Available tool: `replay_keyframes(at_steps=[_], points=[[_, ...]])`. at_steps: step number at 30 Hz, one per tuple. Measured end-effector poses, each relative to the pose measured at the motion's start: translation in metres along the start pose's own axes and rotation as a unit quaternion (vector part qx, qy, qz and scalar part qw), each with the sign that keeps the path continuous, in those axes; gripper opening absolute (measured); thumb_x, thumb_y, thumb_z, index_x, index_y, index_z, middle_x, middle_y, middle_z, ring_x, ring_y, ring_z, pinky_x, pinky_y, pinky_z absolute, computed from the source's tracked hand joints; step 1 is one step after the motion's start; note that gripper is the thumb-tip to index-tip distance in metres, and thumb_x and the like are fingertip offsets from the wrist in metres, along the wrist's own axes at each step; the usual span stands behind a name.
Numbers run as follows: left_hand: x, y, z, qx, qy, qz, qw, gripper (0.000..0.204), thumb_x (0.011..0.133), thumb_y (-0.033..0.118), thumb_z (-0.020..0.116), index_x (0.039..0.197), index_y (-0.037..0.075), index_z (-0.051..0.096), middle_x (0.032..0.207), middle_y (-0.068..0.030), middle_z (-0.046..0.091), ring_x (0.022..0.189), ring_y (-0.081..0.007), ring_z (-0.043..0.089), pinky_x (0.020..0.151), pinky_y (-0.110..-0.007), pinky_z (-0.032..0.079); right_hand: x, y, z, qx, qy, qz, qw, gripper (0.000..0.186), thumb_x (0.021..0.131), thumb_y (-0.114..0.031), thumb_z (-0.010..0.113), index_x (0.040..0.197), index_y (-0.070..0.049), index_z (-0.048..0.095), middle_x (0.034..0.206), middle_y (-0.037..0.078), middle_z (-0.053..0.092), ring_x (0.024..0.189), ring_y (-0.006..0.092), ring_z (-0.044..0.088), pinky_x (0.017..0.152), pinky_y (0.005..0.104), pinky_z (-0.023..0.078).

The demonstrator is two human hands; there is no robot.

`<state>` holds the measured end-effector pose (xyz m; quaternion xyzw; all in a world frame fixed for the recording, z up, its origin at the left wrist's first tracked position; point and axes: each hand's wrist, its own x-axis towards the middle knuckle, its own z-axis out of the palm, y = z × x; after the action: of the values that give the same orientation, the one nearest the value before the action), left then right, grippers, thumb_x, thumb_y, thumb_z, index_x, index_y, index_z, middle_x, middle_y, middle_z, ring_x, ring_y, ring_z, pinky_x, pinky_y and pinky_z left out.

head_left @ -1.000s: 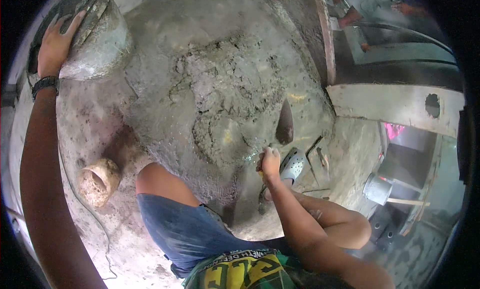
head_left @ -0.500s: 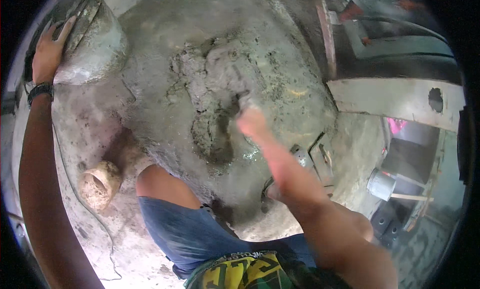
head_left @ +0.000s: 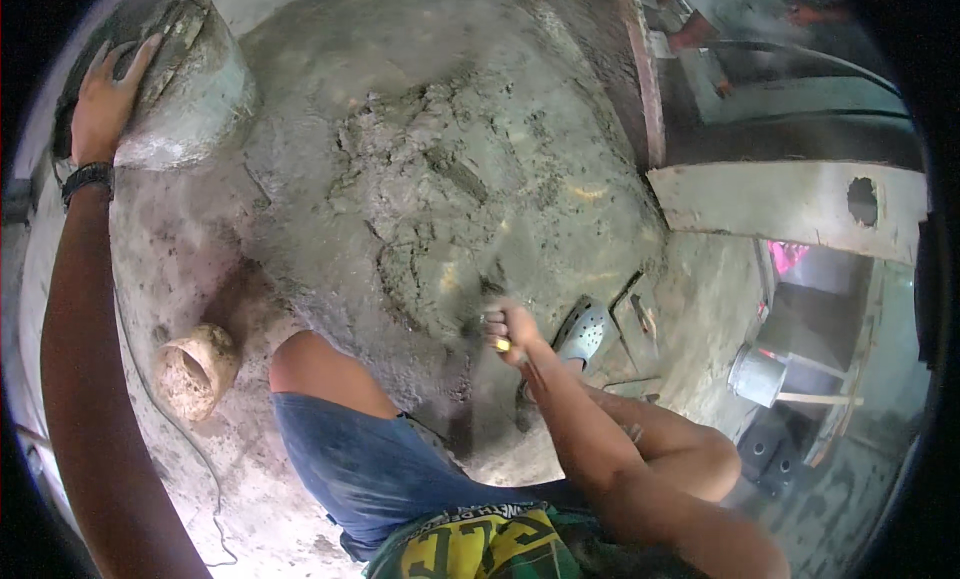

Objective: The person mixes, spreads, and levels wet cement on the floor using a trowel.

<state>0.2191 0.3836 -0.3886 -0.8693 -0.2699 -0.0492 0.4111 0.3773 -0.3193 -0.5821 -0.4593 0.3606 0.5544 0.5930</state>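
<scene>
Wet grey mortar [head_left: 440, 194] lies in a lumpy, smeared heap on the floor in front of me. My right hand [head_left: 514, 329] is closed around a trowel [head_left: 502, 346]; the yellow end of its handle shows below my fist. The blade is blurred, low over the near part of the mortar. At the far left, my left hand [head_left: 103, 114] rests with fingers spread on the crusted rim of a pale, mortar-stained bucket [head_left: 205, 104].
A crusted round pot-like piece [head_left: 197, 372] sits at left beside a thin cable [head_left: 207, 464]. My clog [head_left: 588, 331] stands by the mortar, near dark thin pieces [head_left: 640, 314]. A pale board [head_left: 790, 207] and a metal pot [head_left: 757, 374] are at right; other people's hands show at top right.
My right hand has drawn the trowel back toward me from the middle of the mortar. The dug-out hollow there now looks spread over and flatter. My left hand stays on the bucket.
</scene>
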Motion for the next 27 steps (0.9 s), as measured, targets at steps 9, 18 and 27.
replay_keyframes(at_steps=[9,18,27], points=[[-0.002,-0.019,0.031,-0.162,0.07,-0.041,0.984,0.091,0.093,-0.007,0.051,0.16,0.05,0.029,0.152,-0.0152,0.053,0.139,-0.0364,0.052,0.11,-0.044,0.051,-0.01,-0.1,0.181,-0.246,-0.087,-0.122,0.958,0.023,0.092,-0.008,0.059,0.074,-0.018,0.05,0.063,-0.011,0.034,0.048,0.0027,0.032,0.039,0.023,0.024],[0.002,0.015,-0.001,-0.012,0.011,0.026,1.0,0.091,0.093,-0.009,0.051,0.16,0.048,0.029,0.148,-0.0185,0.055,0.138,-0.0382,0.053,0.113,-0.043,0.047,0.009,-0.058,0.135,-0.695,0.182,-0.391,0.575,0.033,0.093,-0.025,0.061,0.111,0.003,0.062,0.101,0.027,0.072,0.091,0.0424,0.072,0.08,0.0518,0.056],[-0.005,-0.006,0.016,-0.051,0.046,0.015,0.997,0.091,0.094,-0.006,0.051,0.16,0.052,0.028,0.152,-0.0173,0.052,0.136,-0.0375,0.055,0.11,-0.044,0.05,-0.074,0.089,-0.014,-0.683,-0.037,0.024,0.73,0.037,0.094,-0.04,0.069,0.1,-0.004,0.073,0.068,0.003,0.061,0.057,0.0146,0.057,0.05,0.0341,0.045]])
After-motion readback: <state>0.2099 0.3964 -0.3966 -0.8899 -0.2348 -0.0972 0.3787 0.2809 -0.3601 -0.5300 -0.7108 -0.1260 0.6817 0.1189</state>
